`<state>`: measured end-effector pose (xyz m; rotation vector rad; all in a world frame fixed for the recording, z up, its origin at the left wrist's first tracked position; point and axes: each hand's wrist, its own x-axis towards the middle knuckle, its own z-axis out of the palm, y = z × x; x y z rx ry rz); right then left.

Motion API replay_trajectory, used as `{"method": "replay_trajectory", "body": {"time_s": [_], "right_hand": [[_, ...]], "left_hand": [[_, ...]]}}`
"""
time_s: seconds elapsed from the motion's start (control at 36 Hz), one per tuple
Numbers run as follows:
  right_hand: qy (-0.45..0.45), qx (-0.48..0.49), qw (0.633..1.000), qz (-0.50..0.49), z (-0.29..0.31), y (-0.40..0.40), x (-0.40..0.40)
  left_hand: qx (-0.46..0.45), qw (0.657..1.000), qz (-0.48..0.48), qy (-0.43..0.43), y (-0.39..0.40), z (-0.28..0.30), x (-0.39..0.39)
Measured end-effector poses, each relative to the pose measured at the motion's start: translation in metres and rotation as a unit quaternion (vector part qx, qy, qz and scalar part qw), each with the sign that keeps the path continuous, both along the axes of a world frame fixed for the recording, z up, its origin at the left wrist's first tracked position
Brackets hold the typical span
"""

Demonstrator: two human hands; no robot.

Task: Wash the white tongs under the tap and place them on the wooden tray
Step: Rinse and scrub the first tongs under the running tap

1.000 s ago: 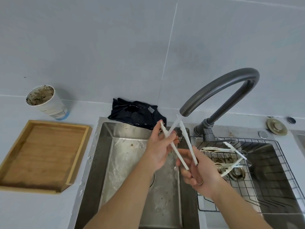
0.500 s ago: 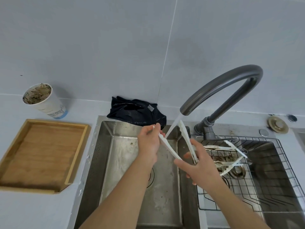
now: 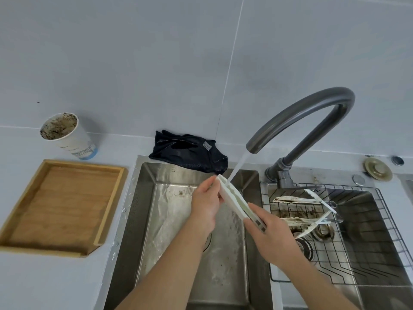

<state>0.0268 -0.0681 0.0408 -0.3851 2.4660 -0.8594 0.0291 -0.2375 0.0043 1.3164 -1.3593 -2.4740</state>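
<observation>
White tongs (image 3: 232,199) are held over the left sink basin, arms pressed together, slanting from upper left to lower right. My left hand (image 3: 206,205) pinches their far tip end. My right hand (image 3: 271,234) grips the near hinge end. Water runs from the dark grey tap (image 3: 299,115) onto the upper tip of the tongs. The wooden tray (image 3: 60,204) lies on the counter to the left of the sink with nothing on it.
Several dirty white tongs (image 3: 308,209) lie in a wire rack (image 3: 357,253) over the right basin. A soiled paper cup (image 3: 67,135) stands behind the tray. A dark cloth (image 3: 190,153) sits at the sink's (image 3: 143,220) back edge. A brass drain plug (image 3: 377,169) rests far right.
The tongs' arms were spread in a V; now they are squeezed together. My left hand slid along to the tip while my right hand kept hold of the hinge end.
</observation>
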Motion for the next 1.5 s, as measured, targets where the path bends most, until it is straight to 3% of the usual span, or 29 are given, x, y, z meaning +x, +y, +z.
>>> {"method": "replay_trajectory", "body": {"time_s": [0.22,0.36,0.72,1.17,1.5], "right_hand": [[-0.057,-0.057,0.997,0.001,-0.002,0.001,0.002],[-0.101,-0.094,0.99,-0.017,0.004,-0.004,0.002],[-0.203,-0.052,0.977,-0.049,0.011,0.0,0.007],[-0.172,-0.025,0.984,-0.029,0.022,-0.002,0.043],[-0.175,0.016,0.984,-0.007,0.006,-0.015,0.075]], "left_hand": [[0.086,0.996,-0.001,0.013,0.0,0.003,0.007],[0.086,0.996,-0.008,0.024,-0.003,0.001,0.006],[0.096,0.995,-0.022,-0.034,0.005,-0.006,0.022],[0.031,0.996,-0.056,-0.062,0.004,0.009,0.092],[0.035,0.997,-0.051,-0.043,0.002,0.017,0.145]]}}
